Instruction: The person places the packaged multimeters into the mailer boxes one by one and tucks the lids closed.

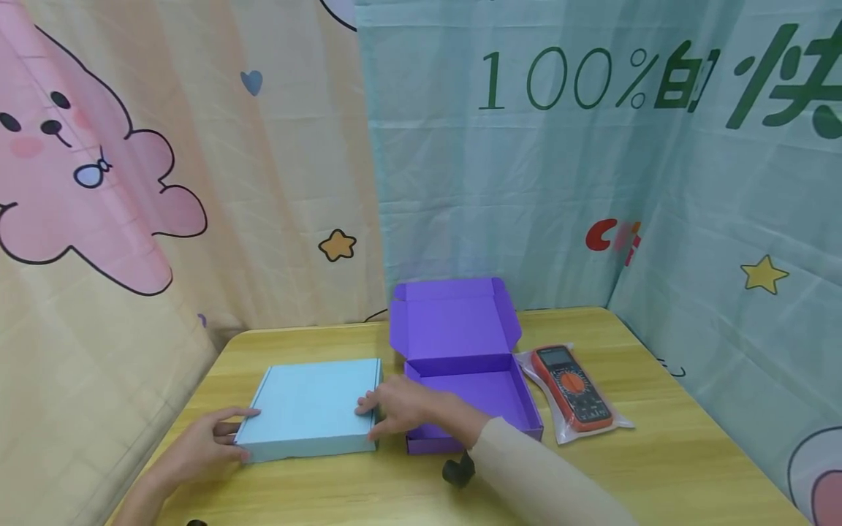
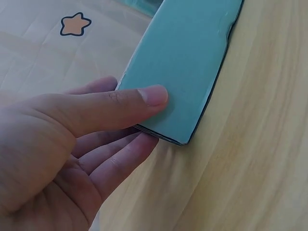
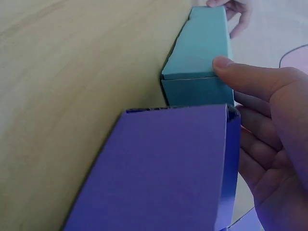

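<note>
closed light blue box (image 1: 308, 402), flat on the table (image 1: 329, 489), just beside an open purple box (image 1: 457, 321)

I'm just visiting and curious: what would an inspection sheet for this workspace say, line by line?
Surface: wood-grain table.
Job's things: light-blue box, lid closed, lying flat.
Clutter: purple box, lid raised; orange-and-black multimeter in a clear bag; dark object near the front, too unclear to identify.
Grip: left hand holds the light-blue box's left end, right hand its right end.
Cables: nothing seen.
Surroundings: fabric hangings with cartoon prints and lettering.
</note>
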{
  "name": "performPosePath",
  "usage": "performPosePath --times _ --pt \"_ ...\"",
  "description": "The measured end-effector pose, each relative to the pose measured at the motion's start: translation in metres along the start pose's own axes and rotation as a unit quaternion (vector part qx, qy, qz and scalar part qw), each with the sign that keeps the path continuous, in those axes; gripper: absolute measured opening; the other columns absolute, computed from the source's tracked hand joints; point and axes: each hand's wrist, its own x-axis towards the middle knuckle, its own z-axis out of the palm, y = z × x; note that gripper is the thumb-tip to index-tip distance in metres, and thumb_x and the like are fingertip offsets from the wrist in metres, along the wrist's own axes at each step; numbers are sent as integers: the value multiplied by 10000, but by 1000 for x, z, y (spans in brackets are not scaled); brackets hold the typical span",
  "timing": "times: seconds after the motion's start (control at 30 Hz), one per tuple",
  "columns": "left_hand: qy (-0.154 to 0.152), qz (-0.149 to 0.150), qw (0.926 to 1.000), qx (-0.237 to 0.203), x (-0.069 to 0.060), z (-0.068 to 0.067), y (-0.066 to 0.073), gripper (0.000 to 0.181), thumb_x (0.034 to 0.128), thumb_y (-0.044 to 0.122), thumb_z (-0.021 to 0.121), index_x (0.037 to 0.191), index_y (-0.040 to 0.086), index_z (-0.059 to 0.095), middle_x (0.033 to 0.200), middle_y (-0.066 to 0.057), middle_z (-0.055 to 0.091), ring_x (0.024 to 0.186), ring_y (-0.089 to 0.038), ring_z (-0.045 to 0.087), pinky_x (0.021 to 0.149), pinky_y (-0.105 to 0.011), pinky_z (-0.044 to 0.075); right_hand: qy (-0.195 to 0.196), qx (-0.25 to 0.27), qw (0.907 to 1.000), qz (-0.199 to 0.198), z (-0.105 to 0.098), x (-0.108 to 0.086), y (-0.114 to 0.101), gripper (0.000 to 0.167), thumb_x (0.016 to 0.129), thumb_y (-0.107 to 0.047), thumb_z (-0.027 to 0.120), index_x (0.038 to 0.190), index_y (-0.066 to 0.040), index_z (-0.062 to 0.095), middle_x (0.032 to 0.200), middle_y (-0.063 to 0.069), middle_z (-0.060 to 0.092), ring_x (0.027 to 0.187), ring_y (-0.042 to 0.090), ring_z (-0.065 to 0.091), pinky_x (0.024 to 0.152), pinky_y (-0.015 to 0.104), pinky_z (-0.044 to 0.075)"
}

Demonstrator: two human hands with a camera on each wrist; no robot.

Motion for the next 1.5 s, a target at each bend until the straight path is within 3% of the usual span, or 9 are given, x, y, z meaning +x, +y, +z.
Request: performPosePath --times 0.1,0.2,0.3,0.47,0.53,0.63,1.13,1.27,1.5 --pt "69 38 10000 -25 4 -1 -3 678 869 35 820 1422 -160 479 1312 -440 537 1149 -299 668 804 -340 603 9 147 9998 133 1 5 6 519 879 -439 831 1318 -188 716 1327 -27 649 1254 78 580 691 56 417" --pt "299 -29 9995 136 10 -2 -4 681 869 62 826 1437 -124 499 1376 -414 512 1219 -457 599 832 -307 585 51 292 9991 317 0 10 12 515 864 -428 847 1310 -200 726 1328 -43 649 1257 64 571 509 121 290" --pt "501 -104 9983 283 17 -4 -6 678 872 86 828 1451 -85 519 1457 -373 467 1275 -586 491 872 -287 558 35 676 9960 588 -3 15 18 514 854 -392 863 1309 -194 731 1341 -47 642 1280 70 553 475 192 212" --pt "512 -111 9980 350 26 -9 -8 656 893 69 806 1460 -83 513 1516 -367 398 1313 -608 432 894 -289 549 -106 1076 9905 853 -8 24 26 516 858 -341 869 1322 -172 720 1376 -41 622 1329 87 518 799 101 429" --pt "505 -86 9980 367 28 -12 -9 655 896 54 800 1462 -95 503 1490 -393 409 1305 -609 440 870 -290 560 -119 1109 9900 869 -10 28 28 510 859 -329 872 1319 -168 722 1380 -39 620 1335 90 515 990 133 411" --pt "515 -87 9980 344 31 -16 -8 666 896 39 795 1467 -110 485 1440 -415 448 1296 -595 462 841 -286 570 -80 1210 9885 905 -11 33 30 502 852 -313 881 1308 -164 731 1376 -42 628 1337 97 518 1061 189 410" --pt "327 -202 9993 21 42 -27 -13 693 904 10 780 1478 -148 425 1377 -457 473 1231 -516 559 797 -348 601 -8 1223 9875 991 -9 47 41 501 831 -302 900 1287 -167 744 1364 -47 639 1319 122 545 1070 193 404" --pt "358 -194 9991 -84 44 -27 -12 687 896 15 788 1475 -132 449 1425 -455 421 1275 -567 497 813 -353 600 -29 1190 9872 1057 -10 47 42 505 830 -307 901 1289 -161 746 1364 -57 641 1316 119 544 1060 189 410" --pt "429 -55 9981 430 47 -28 -5 659 899 73 807 1436 -140 490 1445 -425 421 1281 -597 477 876 -330 579 9 1331 9848 1114 -16 46 43 530 817 -303 910 1288 -123 746 1284 -24 699 1174 42 592 959 157 457"
